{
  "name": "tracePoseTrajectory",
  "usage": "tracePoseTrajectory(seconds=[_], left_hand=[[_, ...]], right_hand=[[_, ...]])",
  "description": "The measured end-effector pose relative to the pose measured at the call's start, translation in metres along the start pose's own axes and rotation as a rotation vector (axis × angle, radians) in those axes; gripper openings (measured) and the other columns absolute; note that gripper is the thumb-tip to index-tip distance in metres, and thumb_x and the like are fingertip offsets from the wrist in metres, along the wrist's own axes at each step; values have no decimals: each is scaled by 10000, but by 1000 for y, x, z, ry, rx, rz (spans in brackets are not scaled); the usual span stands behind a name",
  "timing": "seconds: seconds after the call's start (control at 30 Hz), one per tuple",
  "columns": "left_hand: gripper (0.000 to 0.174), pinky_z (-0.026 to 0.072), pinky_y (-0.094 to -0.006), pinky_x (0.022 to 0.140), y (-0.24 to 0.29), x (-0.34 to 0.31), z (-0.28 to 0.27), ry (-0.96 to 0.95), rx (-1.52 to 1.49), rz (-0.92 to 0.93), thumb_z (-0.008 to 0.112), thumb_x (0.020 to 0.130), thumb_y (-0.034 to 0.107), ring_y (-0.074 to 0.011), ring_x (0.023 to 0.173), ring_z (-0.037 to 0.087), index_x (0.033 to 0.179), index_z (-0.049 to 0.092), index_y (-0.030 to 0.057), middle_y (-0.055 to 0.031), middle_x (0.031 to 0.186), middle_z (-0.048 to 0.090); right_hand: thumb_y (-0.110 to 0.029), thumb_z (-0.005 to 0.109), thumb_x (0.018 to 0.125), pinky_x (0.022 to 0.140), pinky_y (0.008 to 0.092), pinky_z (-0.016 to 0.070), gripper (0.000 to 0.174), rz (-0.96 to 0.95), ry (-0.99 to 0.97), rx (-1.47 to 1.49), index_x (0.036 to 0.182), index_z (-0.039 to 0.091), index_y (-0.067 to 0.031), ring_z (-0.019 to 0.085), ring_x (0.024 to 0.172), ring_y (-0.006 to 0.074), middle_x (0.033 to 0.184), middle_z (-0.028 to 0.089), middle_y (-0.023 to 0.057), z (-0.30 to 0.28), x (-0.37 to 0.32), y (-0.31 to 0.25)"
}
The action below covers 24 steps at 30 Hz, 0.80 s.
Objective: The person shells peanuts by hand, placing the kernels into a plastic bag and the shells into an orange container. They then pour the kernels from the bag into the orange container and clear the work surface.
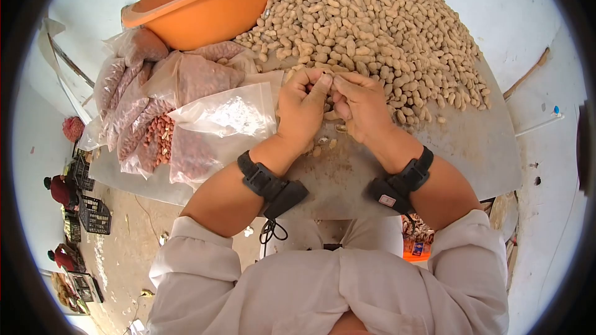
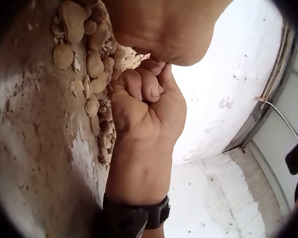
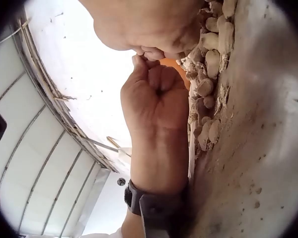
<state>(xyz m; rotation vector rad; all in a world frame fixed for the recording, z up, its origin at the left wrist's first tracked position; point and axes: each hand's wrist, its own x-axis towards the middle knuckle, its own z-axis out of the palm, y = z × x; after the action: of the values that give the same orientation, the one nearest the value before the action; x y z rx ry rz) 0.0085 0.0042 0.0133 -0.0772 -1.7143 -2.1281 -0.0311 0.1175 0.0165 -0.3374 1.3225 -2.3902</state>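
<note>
The left hand (image 1: 304, 104) and right hand (image 1: 365, 105) are brought together at the fingertips above the surface (image 1: 478, 152), their fingers curled; whether anything is pinched between them cannot be told. Peanuts (image 1: 372, 31) are heaped just beyond the hands. On the left, filled bags (image 1: 226, 118) are piled beside an orange tub (image 1: 214, 15).

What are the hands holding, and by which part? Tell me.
It cannot be told: the left hand and right hand meet at the fingertips, hiding anything pinched between them.
</note>
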Motion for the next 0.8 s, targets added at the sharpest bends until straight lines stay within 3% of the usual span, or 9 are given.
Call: tracePoseTrajectory(seconds=[0.13, 0.23, 0.33, 0.47, 0.57, 0.67, 0.8], left_hand=[[151, 386, -169, 537, -2, 5, -9, -13, 95, -47, 545, 894, 146, -30, 593, 465, 905, 577, -2, -9, 703, 575], [173, 340, -158, 469, 8, 5, -16, -103, 17, -198, 528, 904, 157, -29, 527, 431, 935, 593, 0, -19, 693, 576], [181, 354, -159, 428, 4, 10, -23, -292, -189, -230, 510, 916, 190, -40, 472, 416, 962, 572, 27, -41, 692, 572], [227, 289, -165, 414, 3, 10, -24, -321, -298, -297, 513, 917, 205, -38, 471, 409, 1027, 576, 18, -52, 701, 576], [227, 296, -161, 426, 7, 8, -24, -392, -162, -239, 508, 920, 210, -38, 496, 427, 1021, 576, 19, -47, 725, 582], [212, 302, -159, 444, -1, 7, -15, -288, -133, -120, 507, 921, 224, -42, 532, 446, 968, 581, 30, -33, 741, 584], [205, 333, -168, 461, -7, 5, -7, -166, -262, -118, 521, 914, 221, -45, 527, 447, 863, 577, 30, -11, 673, 558]], right_hand=[[-87, 559, 839, 456, 191, 357, 185, 23, -95, -194, 981, 607, 23, 488, 608, 80, 752, 554, 70, -4, 3, -9], [-97, 541, 852, 490, 196, 395, 245, -134, -84, -591, 1082, 590, -27, 515, 640, 78, 809, 580, 73, 7, -8, -24], [-104, 533, 855, 524, 197, 415, 297, -254, -365, -692, 1148, 564, -67, 524, 659, 72, 844, 586, 49, -4, 3, -22], [-132, 536, 867, 540, 203, 410, 295, -178, -387, -660, 1151, 556, -53, 499, 640, 65, 808, 564, 11, -3, -1, -30], [-155, 539, 874, 536, 207, 404, 280, -130, -457, -719, 1131, 562, -47, 487, 625, 65, 794, 561, 10, -1, -3, -38], [-169, 546, 873, 543, 214, 407, 269, -179, -342, -698, 1107, 567, -39, 482, 621, 66, 788, 554, 18, 1, -6, -32], [-145, 537, 873, 581, 223, 428, 279, -312, -274, -781, 1125, 540, -26, 501, 654, 78, 818, 571, 38, 1, -6, -23]])
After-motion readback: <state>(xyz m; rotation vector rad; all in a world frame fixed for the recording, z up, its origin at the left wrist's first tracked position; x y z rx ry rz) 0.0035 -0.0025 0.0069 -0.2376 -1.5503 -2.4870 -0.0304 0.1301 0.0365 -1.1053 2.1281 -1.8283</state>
